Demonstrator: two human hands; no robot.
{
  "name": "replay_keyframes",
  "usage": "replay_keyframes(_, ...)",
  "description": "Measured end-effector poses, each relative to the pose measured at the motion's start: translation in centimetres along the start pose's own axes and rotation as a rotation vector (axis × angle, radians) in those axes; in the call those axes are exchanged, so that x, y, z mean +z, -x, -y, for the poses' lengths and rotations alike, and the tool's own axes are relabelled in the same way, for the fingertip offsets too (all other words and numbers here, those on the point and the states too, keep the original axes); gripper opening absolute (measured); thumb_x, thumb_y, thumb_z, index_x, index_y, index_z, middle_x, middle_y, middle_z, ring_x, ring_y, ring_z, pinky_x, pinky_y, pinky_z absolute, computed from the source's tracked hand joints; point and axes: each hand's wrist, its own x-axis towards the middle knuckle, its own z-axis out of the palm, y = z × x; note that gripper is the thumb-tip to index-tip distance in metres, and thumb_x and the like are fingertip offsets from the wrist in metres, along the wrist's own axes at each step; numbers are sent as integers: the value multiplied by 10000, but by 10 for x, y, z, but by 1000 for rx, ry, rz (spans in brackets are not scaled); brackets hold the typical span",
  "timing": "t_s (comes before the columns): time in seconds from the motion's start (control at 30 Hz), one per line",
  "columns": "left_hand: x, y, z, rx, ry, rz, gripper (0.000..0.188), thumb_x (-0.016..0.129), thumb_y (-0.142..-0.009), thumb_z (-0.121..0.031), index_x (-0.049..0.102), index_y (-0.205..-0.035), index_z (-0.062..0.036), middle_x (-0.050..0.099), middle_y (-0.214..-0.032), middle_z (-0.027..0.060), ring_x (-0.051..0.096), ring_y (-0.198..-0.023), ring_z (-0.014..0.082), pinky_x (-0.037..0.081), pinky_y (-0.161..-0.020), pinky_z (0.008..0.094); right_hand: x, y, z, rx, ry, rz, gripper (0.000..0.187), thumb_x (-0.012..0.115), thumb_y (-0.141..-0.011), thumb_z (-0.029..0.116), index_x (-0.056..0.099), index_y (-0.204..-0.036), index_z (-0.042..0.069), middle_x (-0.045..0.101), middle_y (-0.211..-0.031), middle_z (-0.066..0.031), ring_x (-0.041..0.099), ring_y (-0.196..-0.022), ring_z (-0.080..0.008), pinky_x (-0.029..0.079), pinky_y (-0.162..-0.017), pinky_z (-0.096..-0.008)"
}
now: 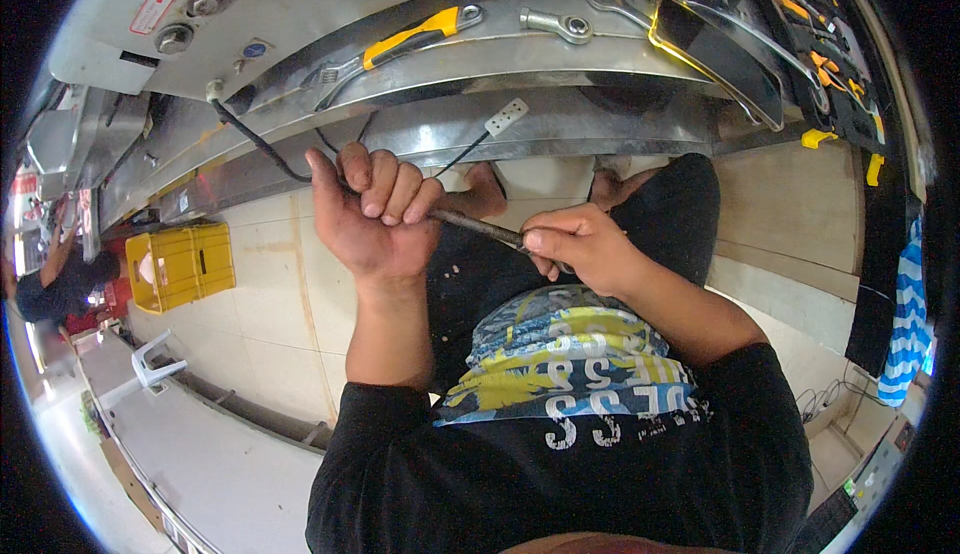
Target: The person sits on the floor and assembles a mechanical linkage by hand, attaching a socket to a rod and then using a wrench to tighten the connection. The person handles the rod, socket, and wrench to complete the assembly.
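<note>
In front of my body my left hand (375, 214) is turned palm up, its fingers curled around a dark metal rod (475, 225). The rod's other end is pinched between the thumb and fingers of my right hand (580, 242), which partly hide its tip. A black cable (262, 146) hangs from the grey machine (120, 34) and runs behind my left hand; whether it touches the hand I cannot tell. Beyond the hands, a metal ledge (480, 69) carries an adjustable wrench (412, 38) with a yellow and black handle, and a rod-end joint (557, 24).
Farther right on the ledge lie a combination wrench (618, 6) and a phone (720, 59). A tool case (815, 44) stands at the far right. A white socket block (507, 119) hangs below the ledge. Leftward are a yellow crate (185, 266), a white stool (155, 359) and another person (65, 284).
</note>
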Motion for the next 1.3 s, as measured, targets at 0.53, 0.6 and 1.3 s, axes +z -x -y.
replay_keyframes(0.53,11,-8,2,-47,34,-7,464,442,-1030,-533,533,-859,-111,438,-672,-9,413,-610,129,397,-685,338,5,0,-16,154,-547,127,317,638,-981,310,664,-917,1,589,-687,-60,541,-582,-155,436,-547,-301)
replay_keyframes(0.6,26,-11,10,19,-47,-361,469,419,-1034,-537,542,-908,-103,438,-714,0,418,-676,148,379,-767,371,3,-4,-13,-5,-267,-16,325,627,-993,303,662,-919,-12,587,-707,-55,551,-605,-146,448,-568,-290)
replay_keyframes(1.3,-3,-3,-1,-94,58,75,479,424,-1050,-465,440,-677,-165,319,-529,-49,264,-465,88,293,-524,282,-3,-1,-14,59,-250,30,314,644,-976,290,677,-1003,-21,596,-706,-70,561,-609,-154,454,-575,-290)
